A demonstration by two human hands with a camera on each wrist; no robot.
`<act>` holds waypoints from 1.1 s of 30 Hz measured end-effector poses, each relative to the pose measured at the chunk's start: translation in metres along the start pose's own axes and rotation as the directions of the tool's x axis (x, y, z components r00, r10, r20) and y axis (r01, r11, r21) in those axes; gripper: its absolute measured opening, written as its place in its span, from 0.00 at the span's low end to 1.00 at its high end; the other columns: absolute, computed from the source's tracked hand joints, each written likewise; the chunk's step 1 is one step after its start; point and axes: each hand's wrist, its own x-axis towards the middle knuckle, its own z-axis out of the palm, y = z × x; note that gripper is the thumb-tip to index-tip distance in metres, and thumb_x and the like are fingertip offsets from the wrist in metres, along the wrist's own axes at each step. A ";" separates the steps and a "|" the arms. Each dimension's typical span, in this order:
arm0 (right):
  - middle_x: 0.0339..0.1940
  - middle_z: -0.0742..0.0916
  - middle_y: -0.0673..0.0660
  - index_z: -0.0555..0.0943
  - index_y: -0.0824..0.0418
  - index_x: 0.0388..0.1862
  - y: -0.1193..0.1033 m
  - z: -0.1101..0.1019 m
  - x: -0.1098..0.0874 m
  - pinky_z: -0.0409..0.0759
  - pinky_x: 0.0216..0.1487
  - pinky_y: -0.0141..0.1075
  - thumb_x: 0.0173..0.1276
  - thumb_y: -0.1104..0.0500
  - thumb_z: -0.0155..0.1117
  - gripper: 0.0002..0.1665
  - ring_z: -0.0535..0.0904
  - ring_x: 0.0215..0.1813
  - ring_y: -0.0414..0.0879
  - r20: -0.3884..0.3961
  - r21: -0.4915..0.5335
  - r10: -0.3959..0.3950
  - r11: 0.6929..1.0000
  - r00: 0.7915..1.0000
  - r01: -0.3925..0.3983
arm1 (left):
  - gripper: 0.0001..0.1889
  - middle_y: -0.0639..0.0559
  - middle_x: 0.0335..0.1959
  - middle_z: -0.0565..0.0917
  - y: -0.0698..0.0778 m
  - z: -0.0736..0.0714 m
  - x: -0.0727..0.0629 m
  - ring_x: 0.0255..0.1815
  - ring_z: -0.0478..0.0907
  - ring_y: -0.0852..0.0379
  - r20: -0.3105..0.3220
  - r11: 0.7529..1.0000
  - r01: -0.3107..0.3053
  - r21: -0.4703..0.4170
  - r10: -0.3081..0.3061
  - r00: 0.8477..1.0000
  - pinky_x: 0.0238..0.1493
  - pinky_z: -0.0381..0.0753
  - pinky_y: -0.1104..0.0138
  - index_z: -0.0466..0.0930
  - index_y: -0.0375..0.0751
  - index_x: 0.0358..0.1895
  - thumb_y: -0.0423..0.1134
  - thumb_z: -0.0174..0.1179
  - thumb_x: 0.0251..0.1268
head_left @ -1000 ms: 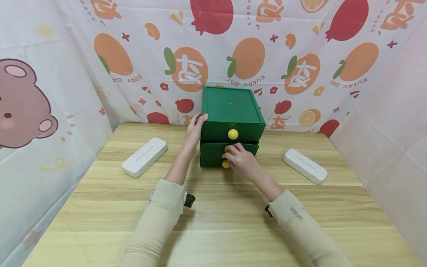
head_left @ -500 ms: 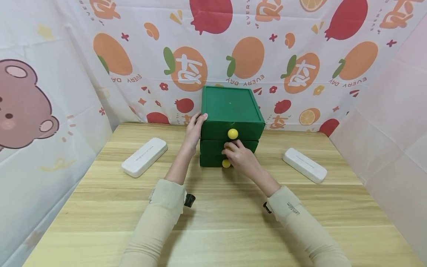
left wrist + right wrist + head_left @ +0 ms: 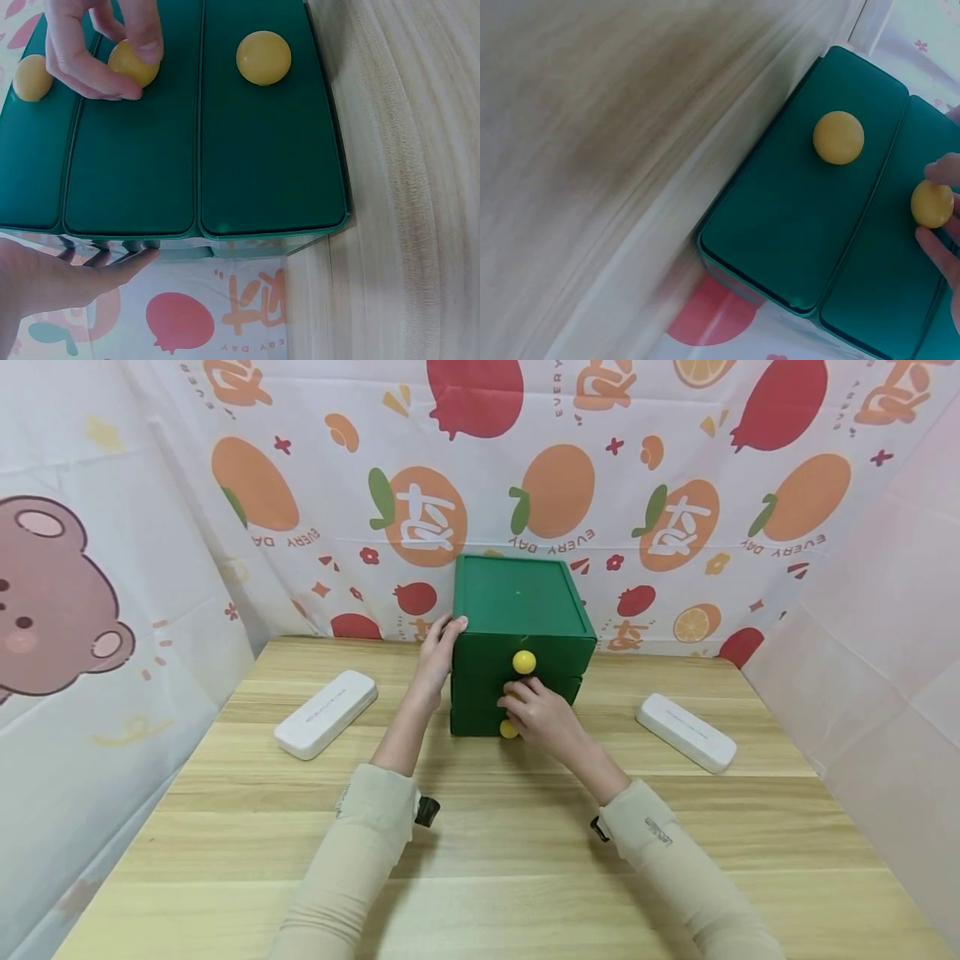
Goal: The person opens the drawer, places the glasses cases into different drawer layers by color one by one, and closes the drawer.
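A green drawer cabinet (image 3: 521,596) stands at the back of the table, with three drawers and a round yellow knob on each. The left wrist view shows the drawer fronts level with one another. My right hand (image 3: 546,718) pinches the middle knob (image 3: 133,64) between thumb and fingers, mostly covering it in the head view. The top knob (image 3: 524,662) and bottom knob (image 3: 509,728) are untouched. Against the cabinet's left side rests my left hand (image 3: 437,656), its fingers extended along the wall, as the left wrist view shows.
One white oblong case (image 3: 326,714) lies on the wooden table (image 3: 480,893) left of the cabinet. A similar white case (image 3: 686,732) lies to the right. Behind the cabinet hangs a fruit-printed cloth (image 3: 495,502), and plain pale cloth (image 3: 885,635) borders the right side.
The middle drawer has slid inward, and the dark gap below the top drawer has closed. My right hand moved slightly forward with the knob; my left hand stayed on the cabinet's side.
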 end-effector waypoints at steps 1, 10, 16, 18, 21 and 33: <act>0.42 0.81 0.58 0.81 0.62 0.36 0.000 0.000 -0.001 0.76 0.41 0.35 0.53 0.68 0.69 0.11 0.74 0.43 0.51 -0.022 0.003 -0.013 1.000 1.000 0.013 | 0.33 0.46 0.70 0.53 -0.001 0.000 0.001 0.66 0.56 0.48 0.001 1.000 -0.001 0.001 0.001 1.000 0.61 0.59 0.55 0.50 0.46 0.72 0.53 0.45 0.67; 0.30 0.82 0.58 0.82 0.66 0.28 0.016 -0.015 -0.019 0.75 0.35 0.38 0.58 0.66 0.53 0.09 0.76 0.33 0.51 -0.467 0.119 0.025 0.992 0.884 0.035 | 0.35 0.49 0.70 0.54 -0.024 -0.004 0.024 0.65 0.56 0.50 -0.005 0.999 -0.009 -0.030 0.009 1.000 0.60 0.59 0.53 0.51 0.51 0.72 0.56 0.48 0.64; 0.34 0.80 0.64 0.80 0.69 0.29 0.035 -0.042 -0.009 0.67 0.41 0.41 0.59 0.69 0.54 0.07 0.73 0.38 0.57 -0.695 0.340 0.378 0.922 0.612 -0.184 | 0.36 0.51 0.70 0.54 -0.028 -0.004 0.026 0.66 0.55 0.51 -0.019 1.000 -0.021 -0.017 0.021 1.000 0.60 0.59 0.54 0.53 0.52 0.71 0.60 0.49 0.62; 0.38 0.80 0.63 0.80 0.69 0.32 0.040 -0.051 -0.004 0.67 0.43 0.40 0.61 0.69 0.55 0.06 0.71 0.42 0.55 -0.661 0.422 0.501 0.864 0.558 -0.276 | 0.37 0.51 0.70 0.54 -0.028 -0.003 0.026 0.66 0.55 0.51 -0.020 1.000 -0.022 -0.014 0.022 1.000 0.60 0.59 0.54 0.53 0.51 0.71 0.60 0.49 0.61; 0.47 0.78 0.59 0.81 0.66 0.42 0.046 -0.063 0.004 0.70 0.44 0.39 0.65 0.66 0.55 0.09 0.70 0.48 0.50 -0.511 0.543 0.679 0.730 0.527 -0.415 | 0.37 0.51 0.70 0.54 -0.027 -0.004 0.026 0.66 0.55 0.51 -0.019 1.000 -0.016 -0.009 0.016 1.000 0.60 0.59 0.54 0.53 0.51 0.71 0.61 0.49 0.61; 0.71 0.58 0.58 0.53 0.58 0.73 0.069 -0.080 0.021 0.56 0.64 0.45 0.75 0.52 0.40 0.30 0.55 0.69 0.51 0.345 0.714 0.784 0.137 0.516 -0.687 | 0.37 0.50 0.70 0.54 -0.025 -0.003 0.024 0.66 0.54 0.50 -0.016 1.000 -0.016 -0.007 0.015 1.000 0.61 0.58 0.53 0.52 0.51 0.71 0.61 0.49 0.61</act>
